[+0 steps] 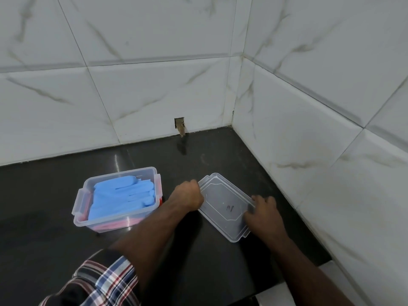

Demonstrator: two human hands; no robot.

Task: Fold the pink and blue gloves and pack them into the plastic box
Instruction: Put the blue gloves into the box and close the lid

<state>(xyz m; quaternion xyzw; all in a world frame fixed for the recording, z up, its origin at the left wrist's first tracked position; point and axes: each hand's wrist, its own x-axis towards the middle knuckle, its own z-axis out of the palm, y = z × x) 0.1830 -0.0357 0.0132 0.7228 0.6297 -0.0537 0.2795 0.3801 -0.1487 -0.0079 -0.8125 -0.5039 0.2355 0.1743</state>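
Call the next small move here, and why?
Probably lift the clear lid and carry it left over the plastic box. Both the left hand and right hand grip its edges, and the blue gloves lie packed over the pink gloves, box open.

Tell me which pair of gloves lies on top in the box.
The blue gloves lie on top, filling the open plastic box. The pink gloves show only beneath them, through the clear front wall.
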